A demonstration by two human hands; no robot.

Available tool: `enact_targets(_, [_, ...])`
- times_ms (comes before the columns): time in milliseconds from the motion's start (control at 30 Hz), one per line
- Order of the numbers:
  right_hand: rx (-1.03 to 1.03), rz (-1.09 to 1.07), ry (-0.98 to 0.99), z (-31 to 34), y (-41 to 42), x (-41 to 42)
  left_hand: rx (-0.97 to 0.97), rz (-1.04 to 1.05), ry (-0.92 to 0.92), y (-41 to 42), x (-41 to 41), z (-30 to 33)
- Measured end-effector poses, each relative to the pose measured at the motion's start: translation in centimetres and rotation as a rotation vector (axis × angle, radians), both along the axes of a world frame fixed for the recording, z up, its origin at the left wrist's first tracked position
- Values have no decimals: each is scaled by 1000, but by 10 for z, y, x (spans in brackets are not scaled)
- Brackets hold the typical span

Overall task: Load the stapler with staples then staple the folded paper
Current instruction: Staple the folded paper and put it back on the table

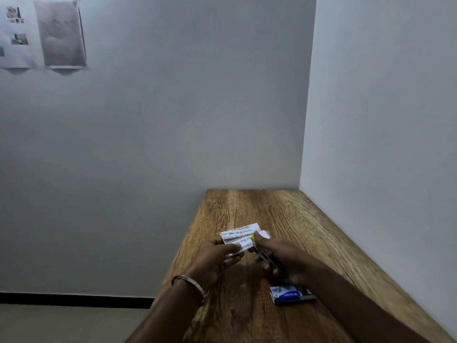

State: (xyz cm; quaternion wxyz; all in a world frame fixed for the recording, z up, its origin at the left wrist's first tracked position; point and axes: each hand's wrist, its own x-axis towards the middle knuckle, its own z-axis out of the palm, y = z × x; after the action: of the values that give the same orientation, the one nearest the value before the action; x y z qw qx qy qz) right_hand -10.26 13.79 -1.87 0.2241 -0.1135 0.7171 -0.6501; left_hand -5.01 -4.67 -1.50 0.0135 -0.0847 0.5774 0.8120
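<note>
While both hands work just above the wooden table, this is how things stand:
Left hand (217,256): fingers curled, thumb and fingertips pinching the near edge of the folded paper; a metal bangle (189,285) sits on the wrist
Folded paper (238,235): white, printed with black text that reads upside down from this side, held slightly above the table (247,318) between the two hands, its far end pointing toward the back wall
Right hand (282,256): fingers wrapped round the stapler, thumb on top near its front
Stapler (263,254): small and dark with a yellow tip, angled from the right hand up toward the paper, its front end meeting the paper's right edge; whether the paper sits inside the mouth I cannot tell
Staple box (288,295): blue and white, lying flat on the table just under the right forearm, near the front edge, apart from the paper; one end looks slid open
Table: wood-grain top pushed into the corner where two grey walls meet
Wall on the left: two printed sheets (59,33) pinned high up, too blurred to read
Floor: pale, with a dark skirting strip along the foot of the wall
</note>
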Motion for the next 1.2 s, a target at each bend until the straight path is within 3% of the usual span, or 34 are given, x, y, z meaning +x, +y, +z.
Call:
enact_targets(733, [-192,-210,-63,-11,-12,-10,3,26,20,9,5,0])
enact_targets(1200, [-274,-31,-144,-10,3,-10,15,58,5,3,3,-1])
